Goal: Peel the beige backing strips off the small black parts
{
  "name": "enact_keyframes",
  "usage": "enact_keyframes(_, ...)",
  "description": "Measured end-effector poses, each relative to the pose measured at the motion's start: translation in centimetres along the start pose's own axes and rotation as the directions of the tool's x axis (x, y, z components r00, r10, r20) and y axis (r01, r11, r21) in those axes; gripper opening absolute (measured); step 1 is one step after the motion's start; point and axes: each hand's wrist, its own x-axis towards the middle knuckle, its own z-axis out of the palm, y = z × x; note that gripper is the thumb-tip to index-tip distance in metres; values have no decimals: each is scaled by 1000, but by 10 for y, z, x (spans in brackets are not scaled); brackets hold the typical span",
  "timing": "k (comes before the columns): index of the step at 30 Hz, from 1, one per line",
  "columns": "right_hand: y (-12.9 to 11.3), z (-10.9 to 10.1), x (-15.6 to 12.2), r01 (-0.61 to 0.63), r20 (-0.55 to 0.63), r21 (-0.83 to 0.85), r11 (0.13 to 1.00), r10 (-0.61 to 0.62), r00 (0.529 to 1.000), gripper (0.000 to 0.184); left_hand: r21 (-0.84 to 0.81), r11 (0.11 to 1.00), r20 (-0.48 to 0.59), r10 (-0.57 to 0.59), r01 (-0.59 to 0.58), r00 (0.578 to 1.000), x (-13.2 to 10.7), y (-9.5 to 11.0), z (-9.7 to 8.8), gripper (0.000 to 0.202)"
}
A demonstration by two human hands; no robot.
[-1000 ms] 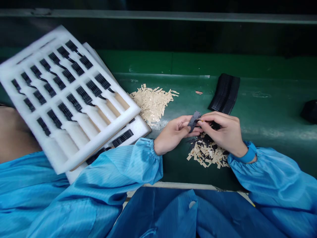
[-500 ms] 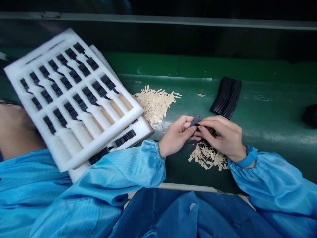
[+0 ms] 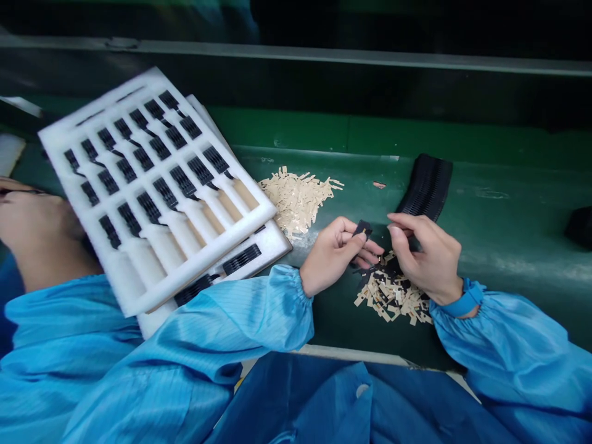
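My left hand (image 3: pixel 330 253) pinches a small flat black piece (image 3: pixel 363 229) with a yellow mark on it between thumb and forefinger; the other fingers curl loosely below. To the right, apart from that piece, my right hand (image 3: pixel 428 256) has thumb and forefinger nearly together; anything between the tips is too small to make out. Beneath both hands lies a pile of cream strips mixed with black bits (image 3: pixel 393 296). A ribbed black stack of thin parts (image 3: pixel 425 185) lies just behind my right hand.
White foam trays (image 3: pixel 198 240) holding black comb-like parts are stacked at left. A heap of cream pieces (image 3: pixel 298 200) lies beside them on the green work surface (image 3: pixel 509 246). Another person's arm (image 3: pixel 50 246) is at far left; a dark object (image 3: pixel 580 227) sits at far right.
My right hand has drawn away from the black piece, to the right. The left hand still holds that piece, now tilted differently. The whole view has shifted slightly.
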Motion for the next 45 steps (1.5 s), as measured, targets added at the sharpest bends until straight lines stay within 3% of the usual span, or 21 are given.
enact_keyframes(9,-10,4,0,-126,124,168,978,106,987,13,313,943,72,95,-113,993,-2,-13,-5,24)
enact_keyframes(16,-16,7,-4,-126,139,175,976,103,985,10,346,935,-54,105,-80,993,-2,-18,-3,18)
enact_keyframes(24,-28,7,-2,-218,38,220,951,215,976,18,226,974,-112,50,-24,992,-9,-18,14,23)
enact_keyframes(30,-28,8,-3,-249,47,229,941,245,968,18,262,963,-124,103,-67,987,-10,-18,15,24)
enact_keyframes(36,-30,9,-3,-252,26,220,942,252,967,18,121,993,-120,32,-18,992,-12,-17,20,27)
enact_keyframes(45,-24,6,-2,-280,106,279,919,260,960,15,442,880,-71,231,-177,970,-10,-19,6,15)
